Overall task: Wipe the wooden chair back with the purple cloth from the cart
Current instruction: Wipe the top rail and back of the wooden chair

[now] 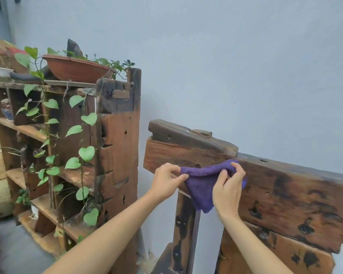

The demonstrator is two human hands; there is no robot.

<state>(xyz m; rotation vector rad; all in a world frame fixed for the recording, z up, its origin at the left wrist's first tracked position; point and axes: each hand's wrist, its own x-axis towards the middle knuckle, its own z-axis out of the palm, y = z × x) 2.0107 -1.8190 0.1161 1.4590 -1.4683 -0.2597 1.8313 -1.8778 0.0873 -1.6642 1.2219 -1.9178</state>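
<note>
Against the chair back [285,194], near its left end, one purple cloth [201,184] hangs stretched between two hands. Left hand [166,179] pinches the cloth's left corner between thumb and fingers; right hand [228,188] pinches the right corner, and the rest droops in a point over the upright post below. Whether the cloth touches the wood or hangs just before it, I cannot tell. No cart is in view, so the fetching looks done; the step in hand seems to be spreading or folding the cloth before wiping. Next, I judge, the cloth needs gathering into a pad, pressing flat on the top rail, and sweeping along toward the right end. Counted: one cloth, two hands, one chair back, one wooden shelf [117,135] to the left, one clay bowl [77,69] of plants on its top.
</note>
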